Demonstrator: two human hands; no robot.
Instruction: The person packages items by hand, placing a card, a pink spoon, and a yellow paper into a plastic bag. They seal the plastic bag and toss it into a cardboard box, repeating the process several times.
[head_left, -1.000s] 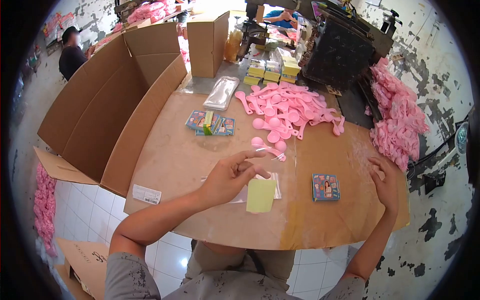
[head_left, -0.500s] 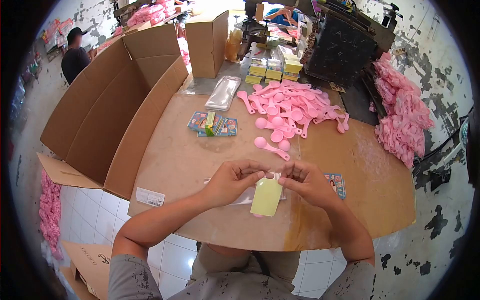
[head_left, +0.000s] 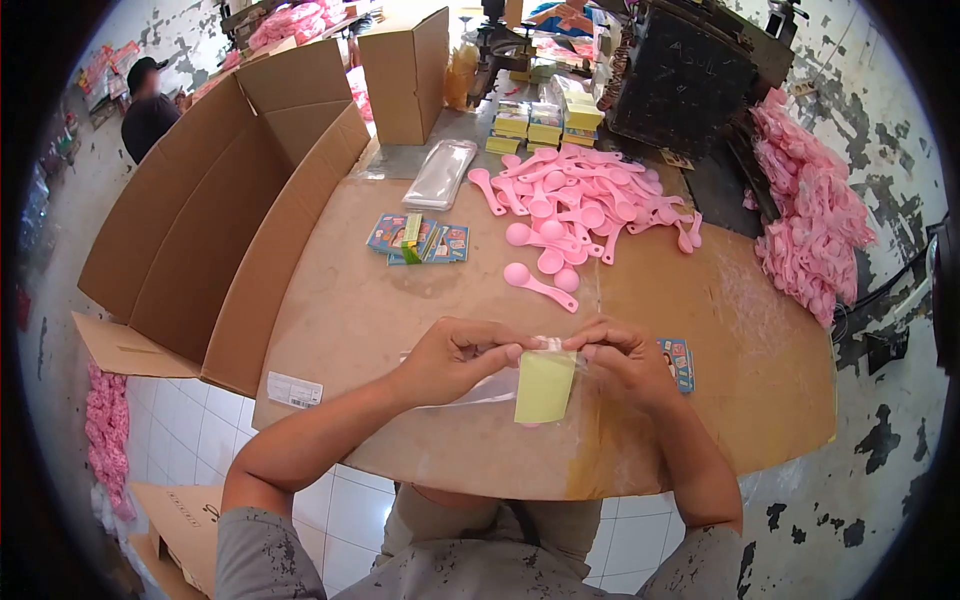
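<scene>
My left hand (head_left: 455,362) and my right hand (head_left: 628,358) pinch the top edge of a small clear plastic bag (head_left: 549,344), one at each side. Inside the bag hangs a pale yellow card (head_left: 544,388); a sliver of pink shows below it. Beneath my left hand, more clear plastic (head_left: 482,393) lies on the cardboard-covered table (head_left: 400,440). Partly hidden by my right hand is a blue printed card (head_left: 679,364). Beyond my hands, a pink measuring spoon (head_left: 541,287) lies in front of a heap of similar spoons (head_left: 590,205).
A large open carton (head_left: 225,230) stands at left. Printed card bundles (head_left: 418,241) and a stack of clear bags (head_left: 441,175) lie near it. Card stacks (head_left: 545,122) and a dark machine box (head_left: 682,92) stand at the back. Pink bundles (head_left: 815,210) hang right. A person (head_left: 150,115) is far left.
Both hands have shifted slightly to the right with the bag. Its top edge is now stretched and folded between my fingers, and the yellow card sits lower beneath them.
</scene>
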